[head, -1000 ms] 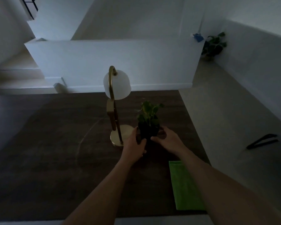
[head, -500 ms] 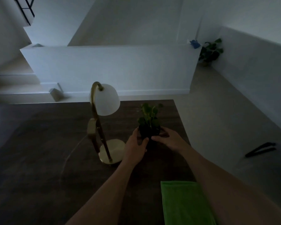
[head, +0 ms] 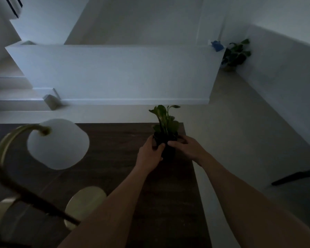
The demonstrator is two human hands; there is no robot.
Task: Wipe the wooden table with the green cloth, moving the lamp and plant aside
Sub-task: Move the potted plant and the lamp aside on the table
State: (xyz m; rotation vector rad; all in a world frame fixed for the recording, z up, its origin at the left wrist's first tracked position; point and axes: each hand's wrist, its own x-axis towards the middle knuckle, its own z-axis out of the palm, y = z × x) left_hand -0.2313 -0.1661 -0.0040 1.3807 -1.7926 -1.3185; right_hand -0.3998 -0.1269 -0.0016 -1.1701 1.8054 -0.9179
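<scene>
A small green plant (head: 166, 120) in a black pot sits near the far right corner of the dark wooden table (head: 118, 140). My left hand (head: 149, 154) grips the pot's left side and my right hand (head: 188, 147) grips its right side. Whether the pot touches the table I cannot tell. The brass lamp with a white dome shade (head: 58, 144) looms large at the left, its round base (head: 85, 203) on the table close to me. The green cloth is out of view.
A white half wall (head: 115, 72) stands beyond the table, with a blue object (head: 217, 45) on its right end. A bigger leafy plant (head: 236, 54) sits on the floor at the far right. A black object (head: 293, 178) lies on the floor right of the table.
My view has moved forward: the plant, held in both hands, now sits nearer the table's far right corner. The lamp has slid toward the lower left and the green cloth has left the frame.
</scene>
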